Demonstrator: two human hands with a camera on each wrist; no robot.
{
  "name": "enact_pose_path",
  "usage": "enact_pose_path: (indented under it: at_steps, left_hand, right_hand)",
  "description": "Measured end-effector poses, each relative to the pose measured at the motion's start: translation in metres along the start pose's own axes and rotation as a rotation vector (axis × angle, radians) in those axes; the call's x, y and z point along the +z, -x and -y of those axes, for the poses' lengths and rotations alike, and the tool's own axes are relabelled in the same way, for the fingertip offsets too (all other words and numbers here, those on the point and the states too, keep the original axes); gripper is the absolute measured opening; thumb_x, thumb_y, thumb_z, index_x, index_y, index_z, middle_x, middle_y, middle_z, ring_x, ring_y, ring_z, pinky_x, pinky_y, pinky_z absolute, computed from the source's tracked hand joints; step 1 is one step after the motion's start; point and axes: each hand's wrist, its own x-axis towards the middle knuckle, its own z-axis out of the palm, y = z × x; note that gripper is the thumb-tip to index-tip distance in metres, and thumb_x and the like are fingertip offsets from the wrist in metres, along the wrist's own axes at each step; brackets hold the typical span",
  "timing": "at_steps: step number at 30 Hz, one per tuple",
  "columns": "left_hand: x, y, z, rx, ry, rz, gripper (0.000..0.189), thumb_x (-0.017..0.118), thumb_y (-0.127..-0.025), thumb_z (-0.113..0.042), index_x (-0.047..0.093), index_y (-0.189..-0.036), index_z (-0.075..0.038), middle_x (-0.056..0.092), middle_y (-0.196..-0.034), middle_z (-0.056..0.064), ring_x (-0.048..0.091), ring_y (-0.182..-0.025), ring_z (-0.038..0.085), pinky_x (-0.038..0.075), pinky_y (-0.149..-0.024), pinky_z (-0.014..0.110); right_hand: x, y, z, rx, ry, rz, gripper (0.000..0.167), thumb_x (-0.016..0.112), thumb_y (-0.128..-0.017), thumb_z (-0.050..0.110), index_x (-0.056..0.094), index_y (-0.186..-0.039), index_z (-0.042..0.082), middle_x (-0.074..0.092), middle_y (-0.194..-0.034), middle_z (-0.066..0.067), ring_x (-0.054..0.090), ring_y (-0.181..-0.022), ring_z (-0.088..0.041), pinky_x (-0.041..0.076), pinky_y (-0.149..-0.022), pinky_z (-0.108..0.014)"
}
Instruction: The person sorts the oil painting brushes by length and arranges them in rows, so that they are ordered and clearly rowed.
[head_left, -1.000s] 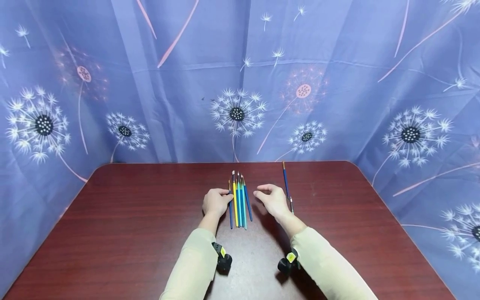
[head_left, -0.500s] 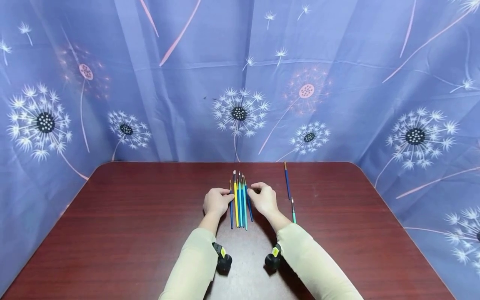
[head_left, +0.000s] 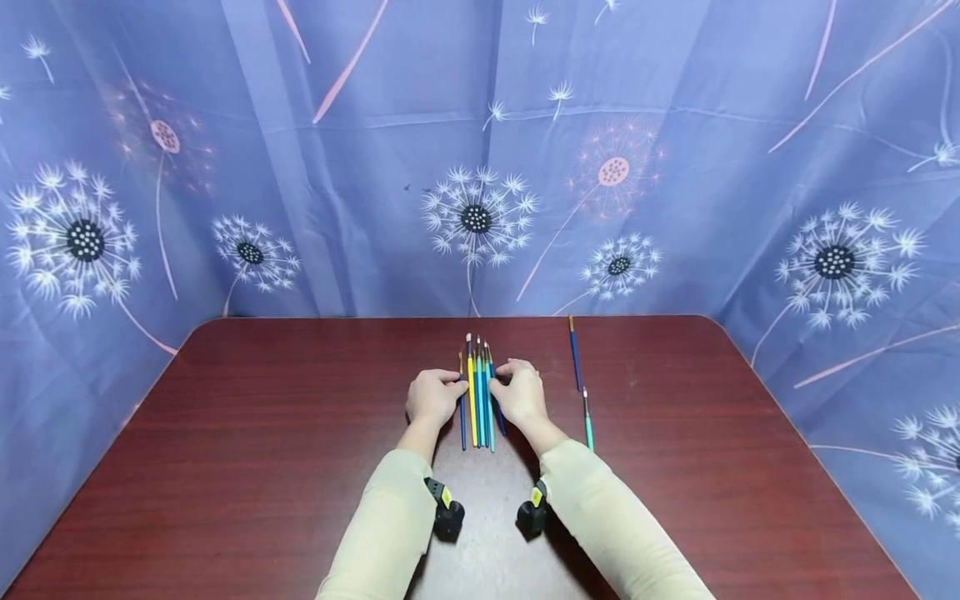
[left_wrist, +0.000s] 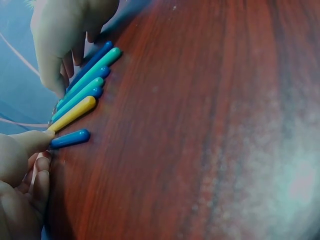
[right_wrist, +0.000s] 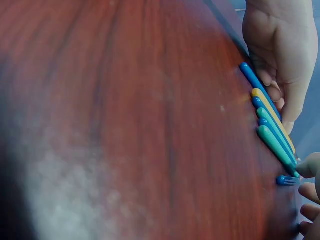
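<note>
A row of slim paintbrushes [head_left: 472,417] lies on the table, bristles pointing away, with blue, teal and yellow handles. At its left end my left hand [head_left: 433,397] pinches a blue paintbrush [left_wrist: 72,139], thumb beside the yellow paintbrush [left_wrist: 75,114] and fingers on the outer side. My right hand [head_left: 521,393] is at the other end, its thumb and fingers around the outermost blue paintbrush [right_wrist: 286,180], which slants slightly. The thumb meets the teal paintbrush [right_wrist: 272,140] beside it. Fingertips are partly hidden in the head view.
To the right of the row lie two separate paintbrushes, a blue-handled paintbrush [head_left: 575,358] near the back edge and a teal-handled paintbrush [head_left: 588,425] closer in. A blue dandelion-print curtain [head_left: 360,208] hangs behind and beside the brown table [head_left: 262,467].
My right hand has moved left to the right end of the row and closed around the outer blue paintbrush. My left hand has stayed in place.
</note>
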Motion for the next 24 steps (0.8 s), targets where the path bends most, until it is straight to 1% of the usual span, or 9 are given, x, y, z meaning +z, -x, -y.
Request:
enact_pose_path:
  at_steps: [1,3,6,12,19,24]
  left_hand:
    - [0.0001,0.0000,0.0001,-0.001,-0.001,0.001,0.026,0.070,-0.084,-0.034,0.074,-0.106,-0.021,0.074,-0.100,0.001,0.066,-0.095,0.022,0.051,-0.078,0.041]
    - [0.0005,0.0001,0.0003,-0.003,-0.004,0.005,0.026,0.070,-0.084,-0.034,0.074,-0.107,-0.021,0.074,-0.100,0.001,0.066,-0.095,0.022,0.051,-0.079,0.041]
    - [0.0013,0.0006,0.0007,-0.012,-0.001,0.011,0.026,0.070,-0.085,-0.034,0.074,-0.107,-0.021,0.074,-0.099,0.000,0.066,-0.094,0.022,0.051,-0.079,0.041]
    - [0.0025,0.0009,0.0016,-0.012,0.000,0.009,0.025,0.069,-0.085,-0.034,0.074,-0.107,-0.021,0.073,-0.102,0.000,0.066,-0.094,0.022,0.051,-0.078,0.040]
    - [0.0010,0.0011,0.0008,0.004,0.004,-0.002,0.026,0.070,-0.085,-0.034,0.074,-0.107,-0.021,0.074,-0.099,0.001,0.067,-0.094,0.021,0.051,-0.078,0.041]
    - [0.0009,0.0001,0.0000,0.003,0.004,-0.002,0.026,0.070,-0.085,-0.034,0.074,-0.107,-0.021,0.074,-0.097,0.001,0.067,-0.092,0.020,0.051,-0.077,0.040]
  right_hand:
    - [0.0002,0.0001,0.0000,-0.006,0.002,-0.004,0.026,0.064,-0.086,0.016,0.069,-0.106,-0.001,0.056,-0.132,-0.016,0.047,-0.128,-0.033,0.020,-0.116,-0.051]
    - [0.0005,0.0008,-0.0004,-0.015,0.000,-0.015,0.026,0.064,-0.086,0.015,0.069,-0.105,-0.001,0.057,-0.130,-0.017,0.046,-0.129,-0.032,0.018,-0.116,-0.051]
    - [0.0012,0.0020,-0.0018,-0.028,-0.009,-0.031,0.026,0.063,-0.086,0.013,0.070,-0.104,-0.003,0.058,-0.129,-0.017,0.044,-0.131,-0.033,0.018,-0.116,-0.052]
    - [0.0033,0.0025,-0.0051,-0.037,-0.024,-0.034,0.026,0.063,-0.086,0.012,0.069,-0.104,-0.004,0.058,-0.129,-0.018,0.041,-0.133,-0.035,0.018,-0.116,-0.053]
    - [0.0064,0.0005,-0.0031,-0.023,0.001,-0.058,0.026,0.063,-0.084,0.010,0.070,-0.104,-0.004,0.058,-0.129,-0.016,0.043,-0.132,-0.032,0.018,-0.116,-0.052]
    - [0.0097,-0.0010,-0.0003,0.013,-0.001,-0.105,0.024,0.064,-0.083,0.009,0.071,-0.102,-0.005,0.059,-0.129,-0.015,0.047,-0.129,-0.028,0.018,-0.116,-0.051]
